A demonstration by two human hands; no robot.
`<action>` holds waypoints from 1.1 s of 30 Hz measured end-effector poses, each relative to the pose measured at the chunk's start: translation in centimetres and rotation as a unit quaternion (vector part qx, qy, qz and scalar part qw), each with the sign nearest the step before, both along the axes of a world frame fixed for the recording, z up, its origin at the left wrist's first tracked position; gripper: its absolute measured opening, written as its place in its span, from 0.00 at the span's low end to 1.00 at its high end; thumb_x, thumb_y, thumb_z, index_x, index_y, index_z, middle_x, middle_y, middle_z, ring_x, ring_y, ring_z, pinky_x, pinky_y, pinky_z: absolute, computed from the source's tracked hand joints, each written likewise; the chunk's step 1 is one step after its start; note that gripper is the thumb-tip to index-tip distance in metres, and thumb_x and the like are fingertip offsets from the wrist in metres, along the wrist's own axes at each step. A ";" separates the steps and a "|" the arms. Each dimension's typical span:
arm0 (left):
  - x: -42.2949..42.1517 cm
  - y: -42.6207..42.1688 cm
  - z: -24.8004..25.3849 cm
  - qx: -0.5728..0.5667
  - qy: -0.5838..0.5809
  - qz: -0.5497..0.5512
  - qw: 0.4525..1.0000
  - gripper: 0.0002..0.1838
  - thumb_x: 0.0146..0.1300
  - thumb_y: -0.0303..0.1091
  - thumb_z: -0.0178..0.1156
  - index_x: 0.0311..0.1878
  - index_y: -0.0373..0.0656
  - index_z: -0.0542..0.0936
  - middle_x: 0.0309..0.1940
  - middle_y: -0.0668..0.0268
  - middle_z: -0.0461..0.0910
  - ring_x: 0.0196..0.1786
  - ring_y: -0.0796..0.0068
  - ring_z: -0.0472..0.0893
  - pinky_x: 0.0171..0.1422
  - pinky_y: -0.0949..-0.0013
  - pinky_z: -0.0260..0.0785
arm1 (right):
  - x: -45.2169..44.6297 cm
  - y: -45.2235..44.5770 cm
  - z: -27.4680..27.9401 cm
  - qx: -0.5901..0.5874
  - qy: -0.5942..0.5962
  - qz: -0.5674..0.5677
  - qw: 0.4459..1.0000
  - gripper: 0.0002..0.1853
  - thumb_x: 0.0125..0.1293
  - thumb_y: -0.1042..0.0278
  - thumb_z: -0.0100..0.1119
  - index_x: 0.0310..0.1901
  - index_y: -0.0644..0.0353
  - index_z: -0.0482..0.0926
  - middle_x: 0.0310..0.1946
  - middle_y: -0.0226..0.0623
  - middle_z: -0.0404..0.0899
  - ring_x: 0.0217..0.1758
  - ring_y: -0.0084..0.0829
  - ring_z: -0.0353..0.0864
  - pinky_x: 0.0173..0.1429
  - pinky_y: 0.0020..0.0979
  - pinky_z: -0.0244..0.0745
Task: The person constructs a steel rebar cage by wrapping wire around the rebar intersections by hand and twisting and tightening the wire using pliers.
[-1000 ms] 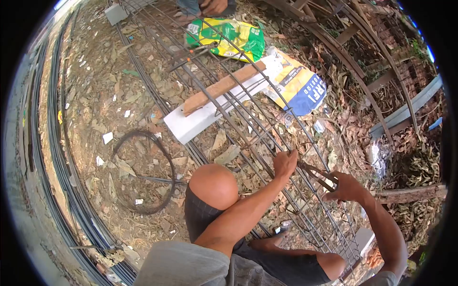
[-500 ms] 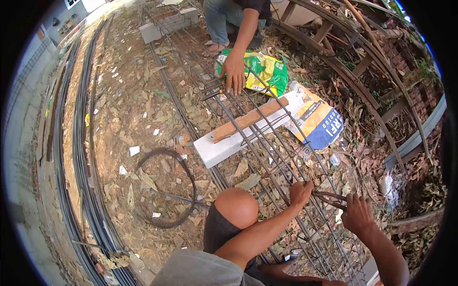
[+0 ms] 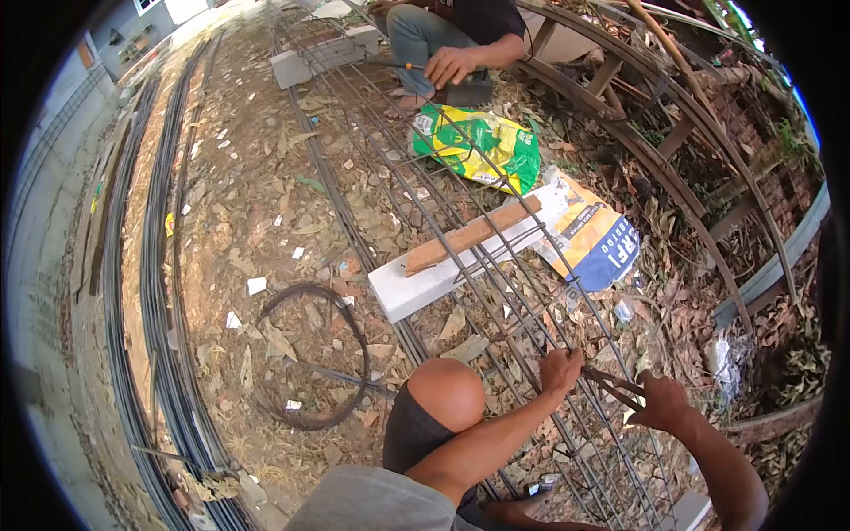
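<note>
A long cage of thin steel bars (image 3: 440, 232) runs diagonally past my bent knee. My left hand (image 3: 561, 371) is closed at one of its bars; what the fingers pinch is too small to make out. My right hand (image 3: 662, 403) is wrapped round the handles of dark pliers (image 3: 613, 387), whose jaws point left and meet the cage beside my left fingers. Farther up, the cage passes over a pale block (image 3: 425, 286) with a reddish-brown wood strip (image 3: 474, 234) on top.
A co-worker crouches at the top, one hand (image 3: 450, 66) holding a tool with an orange band. Green-yellow (image 3: 478, 146) and blue-orange (image 3: 591, 232) bags lie beside the cage. A wire coil (image 3: 365, 354) is left of my knee; long bars (image 3: 159, 292) line the left.
The view has tilted upward, showing more of the co-worker, who reached to the cage and then drew the hand back with the tool. My hands stay together at the cage; the pliers have changed angle slightly.
</note>
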State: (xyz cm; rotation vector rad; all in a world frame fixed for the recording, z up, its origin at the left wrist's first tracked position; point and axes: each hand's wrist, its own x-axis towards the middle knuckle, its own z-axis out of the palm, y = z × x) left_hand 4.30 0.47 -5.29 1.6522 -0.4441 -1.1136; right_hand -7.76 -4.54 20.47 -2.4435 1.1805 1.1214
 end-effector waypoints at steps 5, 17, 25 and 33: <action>-0.2 -0.1 -0.3 0.006 0.017 -0.005 1.000 0.30 0.67 0.53 0.58 0.19 0.33 0.77 0.16 0.52 0.78 0.21 0.49 0.78 0.35 0.44 0.69 | -1.8 -0.7 -1.4 -0.210 -0.072 0.368 0.903 0.17 0.58 0.63 0.67 0.45 0.64 0.78 0.40 0.45 0.81 0.45 0.45 0.83 0.52 0.47 0.73; -0.1 0.1 0.1 0.010 0.004 0.002 1.000 0.30 0.67 0.53 0.59 0.21 0.33 0.79 0.16 0.51 0.78 0.22 0.48 0.80 0.35 0.45 0.71 | -0.9 -1.0 -1.3 0.051 0.034 -0.117 0.991 0.23 0.74 0.52 0.60 0.57 0.66 0.81 0.32 0.39 0.87 0.35 0.33 0.88 0.39 0.35 0.80; 0.2 0.5 1.1 0.011 0.012 -0.001 1.000 0.29 0.67 0.54 0.59 0.25 0.34 0.84 0.17 0.52 0.80 0.23 0.52 0.82 0.34 0.47 0.72 | -1.6 0.5 -0.8 0.022 -0.017 -0.018 0.999 0.32 0.55 0.57 0.77 0.58 0.64 0.76 0.35 0.44 0.87 0.36 0.39 0.89 0.41 0.43 0.82; 0.0 0.2 0.4 0.006 0.059 0.009 0.998 0.29 0.67 0.54 0.59 0.24 0.34 0.83 0.18 0.52 0.80 0.22 0.53 0.81 0.34 0.49 0.71 | -3.5 2.6 -3.1 -0.240 -0.045 0.287 0.926 0.21 0.67 0.68 0.61 0.59 0.68 0.75 0.42 0.48 0.83 0.42 0.48 0.84 0.54 0.51 0.76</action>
